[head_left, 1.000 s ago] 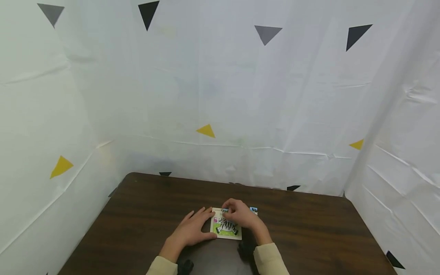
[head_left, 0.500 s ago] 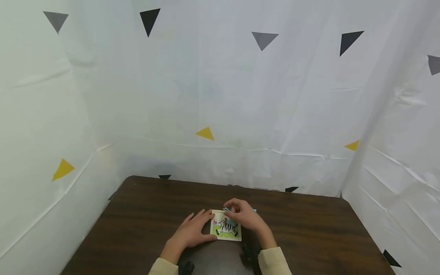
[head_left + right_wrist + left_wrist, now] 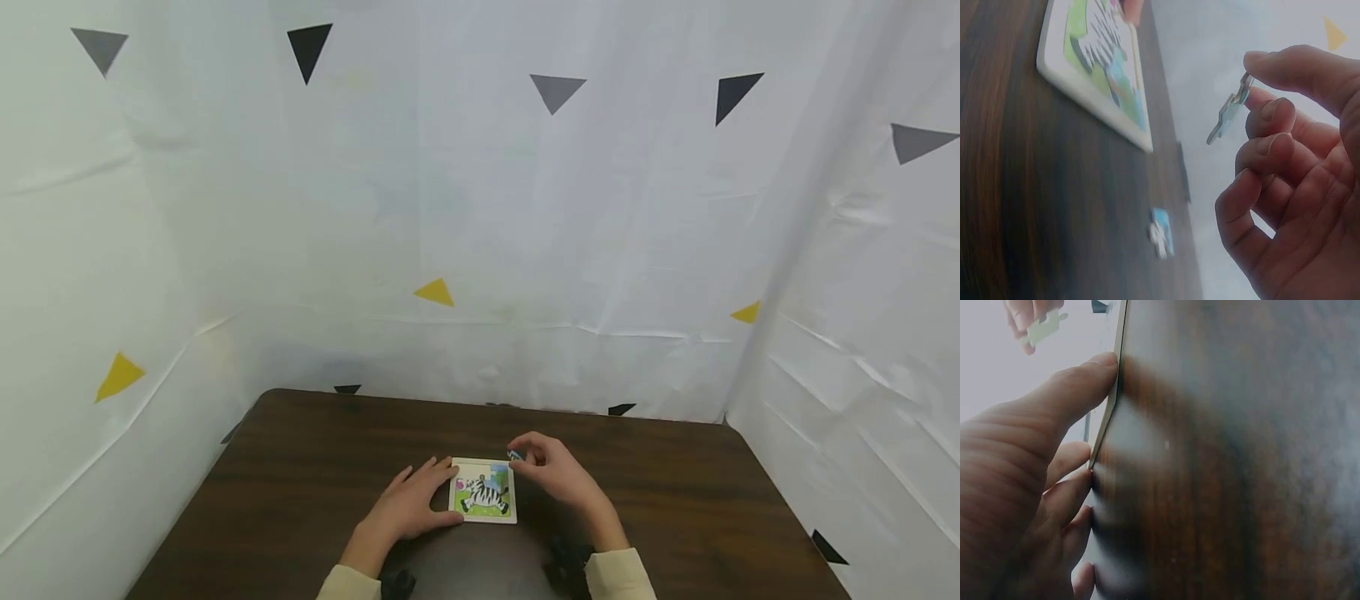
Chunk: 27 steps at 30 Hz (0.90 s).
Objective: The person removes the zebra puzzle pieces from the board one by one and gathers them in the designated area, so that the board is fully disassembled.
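Observation:
A small square jigsaw puzzle board [image 3: 491, 522] with a zebra picture lies on the table. My left hand [image 3: 408, 508] holds it by the left side, thumb at the near edge and fingers at the far corner; the left wrist view shows the thumb [image 3: 1085, 384] against the board's edge. Just beyond the board's far right corner, my right hand [image 3: 558, 472] pinches a jigsaw piece [image 3: 1230, 115] between thumb and fingertips, raised off the table. Pale cream fills the upper left of the picture, while blue and green show at the upper right.
Another loose jigsaw piece [image 3: 1161, 234], blue and white, lies on the dark wooden table [image 3: 337, 450] past the board; in the head view the right hand hides it. White sheets [image 3: 480, 208] with triangles surround the table's far and side edges.
My right hand has lifted the jigsaw piece from the board's top area and drawn it to the right, uncovering the zebra picture. The left hand keeps its place on the board.

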### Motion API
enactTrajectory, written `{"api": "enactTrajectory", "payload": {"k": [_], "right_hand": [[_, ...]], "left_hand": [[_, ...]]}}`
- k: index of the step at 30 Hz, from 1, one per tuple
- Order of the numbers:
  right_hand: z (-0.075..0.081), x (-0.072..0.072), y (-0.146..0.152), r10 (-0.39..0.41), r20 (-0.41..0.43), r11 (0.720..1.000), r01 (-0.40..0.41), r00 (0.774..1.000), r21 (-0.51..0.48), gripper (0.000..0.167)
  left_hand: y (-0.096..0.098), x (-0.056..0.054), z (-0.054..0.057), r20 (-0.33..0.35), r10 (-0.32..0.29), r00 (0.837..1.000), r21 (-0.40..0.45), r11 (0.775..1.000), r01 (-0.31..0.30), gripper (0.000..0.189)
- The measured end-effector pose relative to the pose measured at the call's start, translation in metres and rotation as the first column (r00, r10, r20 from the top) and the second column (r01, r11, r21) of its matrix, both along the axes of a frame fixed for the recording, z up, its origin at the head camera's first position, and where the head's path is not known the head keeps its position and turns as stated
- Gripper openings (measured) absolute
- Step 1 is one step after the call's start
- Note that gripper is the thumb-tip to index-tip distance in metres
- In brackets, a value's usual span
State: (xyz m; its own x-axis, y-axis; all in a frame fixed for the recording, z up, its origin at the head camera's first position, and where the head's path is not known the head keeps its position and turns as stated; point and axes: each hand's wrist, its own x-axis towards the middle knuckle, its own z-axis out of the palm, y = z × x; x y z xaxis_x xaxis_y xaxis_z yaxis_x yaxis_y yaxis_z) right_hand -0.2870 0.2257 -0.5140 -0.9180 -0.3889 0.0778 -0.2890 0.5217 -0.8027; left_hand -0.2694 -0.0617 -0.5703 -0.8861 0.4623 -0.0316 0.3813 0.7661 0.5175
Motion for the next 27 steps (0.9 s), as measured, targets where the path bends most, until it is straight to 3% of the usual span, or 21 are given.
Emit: {"api": "enactTrajectory", "payload": {"k": [15,27], "right_hand": [[0.007,-0.006,0.039,-0.158,-0.064,0.987,0.16,0.985,0.026,0.024],[-0.015,-0.015,0.057,-0.214,-0.009,0.966,0.213,0.977,0.145,0.029]], "left_hand": [[-0.012,0.002,0.003,0.005,0.009,1.0,0.055,0.998,-0.01,0.088],[-0.012,0.002,0.003,0.008,0.02,1.0,0.04,0.999,-0.02,0.089]]}}
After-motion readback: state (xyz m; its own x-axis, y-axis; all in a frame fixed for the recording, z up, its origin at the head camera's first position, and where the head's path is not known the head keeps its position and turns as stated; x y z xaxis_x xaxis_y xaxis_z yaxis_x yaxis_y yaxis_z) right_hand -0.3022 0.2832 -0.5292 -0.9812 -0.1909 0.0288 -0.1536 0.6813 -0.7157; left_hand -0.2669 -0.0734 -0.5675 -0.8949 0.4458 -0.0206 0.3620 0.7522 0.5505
